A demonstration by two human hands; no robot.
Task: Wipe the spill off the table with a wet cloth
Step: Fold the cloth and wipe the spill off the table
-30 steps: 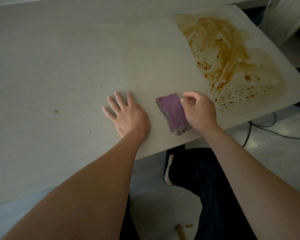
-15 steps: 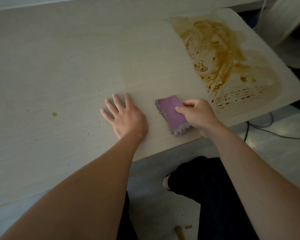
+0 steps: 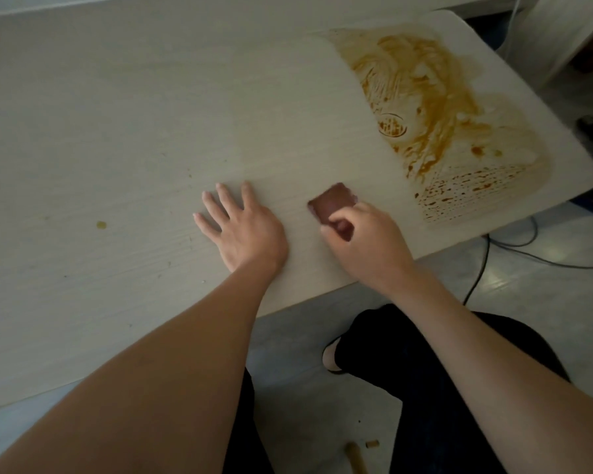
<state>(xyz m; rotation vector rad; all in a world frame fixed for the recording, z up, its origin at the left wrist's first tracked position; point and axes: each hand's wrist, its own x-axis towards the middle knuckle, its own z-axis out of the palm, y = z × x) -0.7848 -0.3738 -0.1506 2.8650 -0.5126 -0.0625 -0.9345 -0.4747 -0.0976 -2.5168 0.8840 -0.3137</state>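
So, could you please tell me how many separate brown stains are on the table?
2: a big smear at the far right corner, beyond the cloth, and a small spot left of the left hand. The hands may hide more.

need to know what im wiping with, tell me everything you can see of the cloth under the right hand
The small purple-brown folded cloth looks soft and slightly fuzzy, roughly rectangular, with a frilly, uneven edge. It lies flat on the pale wood-grain table near its front edge, clear of the orange-brown spill to its right. The right hand covers its near end, fingers curled and pinching it; the far end shows. The flat left hand lies apart from it. Wetness cannot be told.
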